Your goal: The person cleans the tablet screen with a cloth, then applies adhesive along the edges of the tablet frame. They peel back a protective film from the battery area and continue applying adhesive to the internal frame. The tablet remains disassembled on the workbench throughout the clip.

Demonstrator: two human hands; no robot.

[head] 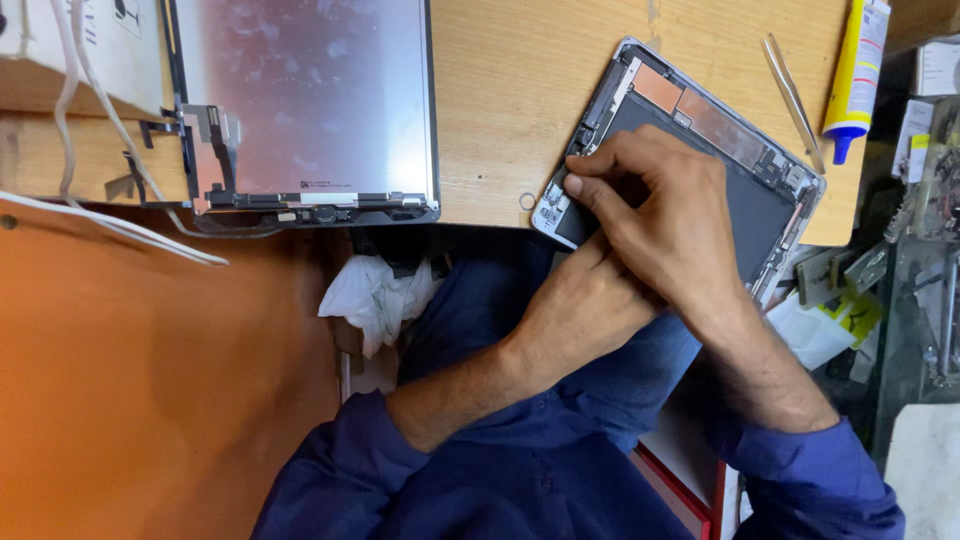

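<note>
Directly under both hands lies the opened grey metal tablet shell with its dark rectangular battery (755, 215), long axis slanting up-left to down-right. Right hand (665, 215) curls closed, fingertips pressing its lower-left corner; left hand (580, 310) tucks beneath, its grip hidden.

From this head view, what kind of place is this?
Likely an electronics repair bench. An opened tablet chassis with exposed boards lies under the right hand, its detached screen panel rests on the wooden worktop, and tweezers and a yellow glue tube sit close by.
</note>
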